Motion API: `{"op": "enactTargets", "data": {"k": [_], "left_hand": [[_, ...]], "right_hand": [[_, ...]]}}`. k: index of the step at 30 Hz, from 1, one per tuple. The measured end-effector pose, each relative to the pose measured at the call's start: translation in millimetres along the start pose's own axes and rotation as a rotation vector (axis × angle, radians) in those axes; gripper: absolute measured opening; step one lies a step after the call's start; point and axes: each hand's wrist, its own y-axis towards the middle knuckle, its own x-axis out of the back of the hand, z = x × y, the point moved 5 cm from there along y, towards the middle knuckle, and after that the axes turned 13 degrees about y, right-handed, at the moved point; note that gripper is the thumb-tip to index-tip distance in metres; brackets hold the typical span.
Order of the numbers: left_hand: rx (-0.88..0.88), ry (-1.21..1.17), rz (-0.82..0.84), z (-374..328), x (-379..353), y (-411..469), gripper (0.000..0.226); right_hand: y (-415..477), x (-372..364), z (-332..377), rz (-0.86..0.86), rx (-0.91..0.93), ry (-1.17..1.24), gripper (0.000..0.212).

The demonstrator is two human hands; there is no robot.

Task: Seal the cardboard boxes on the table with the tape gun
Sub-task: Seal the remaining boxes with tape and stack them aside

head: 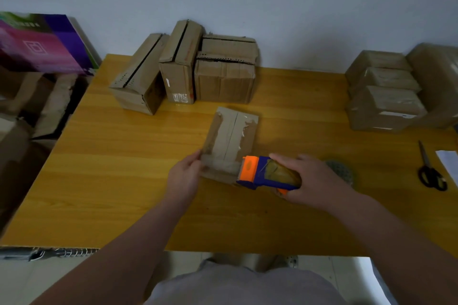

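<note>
A small flat cardboard box (230, 136) lies in the middle of the yellow wooden table (124, 181), with tape along its centre seam and a strip across its near end. My left hand (184, 177) presses on the box's near-left corner. My right hand (312, 182) grips the blue and orange tape gun (262, 172), whose orange head rests on the box's near-right edge at the end of the cross strip. Three untaped boxes (183, 67) stand at the back centre.
Taped boxes (384, 91) are stacked at the right rear. Black scissors (430, 171) and a white paper (449, 163) lie at the right edge. A round grey object (343, 168) sits behind my right hand. More cartons and a purple box (42, 42) stand left of the table.
</note>
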Motion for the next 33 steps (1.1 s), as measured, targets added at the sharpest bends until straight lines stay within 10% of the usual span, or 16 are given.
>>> {"op": "enactTargets", "data": {"k": [8, 16, 33], "left_hand": [[0.044, 0.141, 0.206, 1.4, -2.5, 4.2, 0.055], [-0.490, 1.336, 0.131, -5.2, -20.2, -6.7, 0.093], [-0.774, 1.450, 0.296, -12.4, -45.4, -12.3, 0.108]], "right_hand": [[-2.3, -4.3, 1.7, -0.016, -0.017, -0.003, 0.087], [-10.2, -15.5, 2.0, -0.046, -0.039, 0.031, 0.087], [-16.6, -19.4, -2.2, -0.036, -0.012, 0.123, 0.088]]}}
